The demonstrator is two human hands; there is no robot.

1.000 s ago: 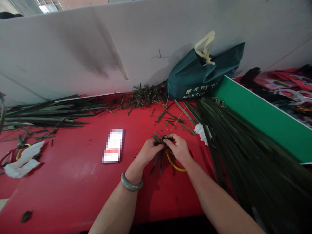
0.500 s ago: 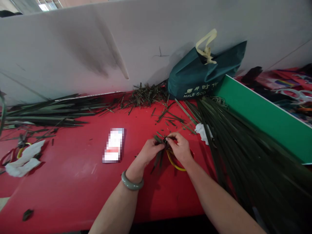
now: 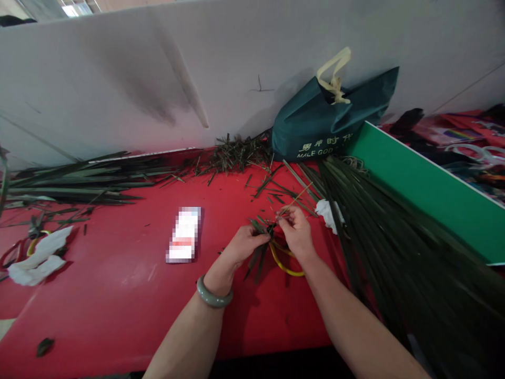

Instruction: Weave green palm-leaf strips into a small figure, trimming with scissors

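Observation:
My left hand (image 3: 243, 246) is closed round a small bundle of dark green leaf strips (image 3: 257, 258) just above the red table (image 3: 118, 295). A grey-green bangle (image 3: 212, 298) sits on that wrist. My right hand (image 3: 295, 231) pinches a thin pale strand (image 3: 300, 196) that runs up and to the right from the top of the bundle. Yellow-handled scissors (image 3: 284, 266) lie on the table under my right hand, partly hidden.
A big pile of long green leaves (image 3: 394, 247) lies at the right beside a green board (image 3: 426, 189). A dark green bag (image 3: 327, 123) leans on the white wall. Cut scraps (image 3: 236, 155), more leaves (image 3: 79, 181), a blurred packet (image 3: 184, 234), white cloth (image 3: 37, 258).
My right hand has risen slightly and drawn the pale strand out up and to the right. My left hand keeps the bundle in the same place.

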